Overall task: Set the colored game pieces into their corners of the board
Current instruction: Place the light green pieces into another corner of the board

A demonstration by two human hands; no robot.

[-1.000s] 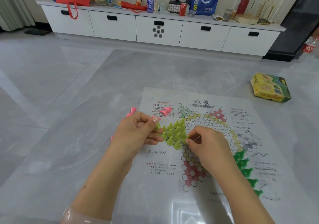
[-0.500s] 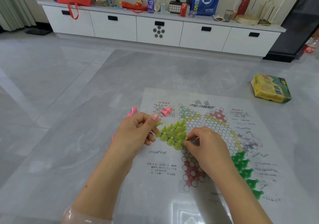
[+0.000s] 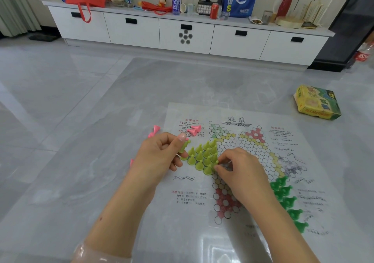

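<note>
A paper star-shaped game board (image 3: 249,153) lies on the glossy grey floor. Several yellow-green cone pieces (image 3: 204,155) stand packed in its left corner. My left hand (image 3: 162,155) pinches one yellow-green piece (image 3: 185,146) at the left tip of that corner. My right hand (image 3: 240,171) pinches a yellow-green piece (image 3: 215,165) at the near edge of the cluster. Several dark green pieces (image 3: 287,200) stand at the board's right corner, partly behind my right forearm. Pink pieces (image 3: 194,130) lie loose near the board's far left edge.
More pink pieces (image 3: 154,131) lie on the floor left of the sheet. A yellow-green game box (image 3: 316,102) sits to the far right. A white cabinet (image 3: 182,32) with bags and bottles runs along the back wall.
My left hand has lifted its piece slightly up and left from the cluster's edge. My right hand has stayed at the near end of the yellow-green pieces.
</note>
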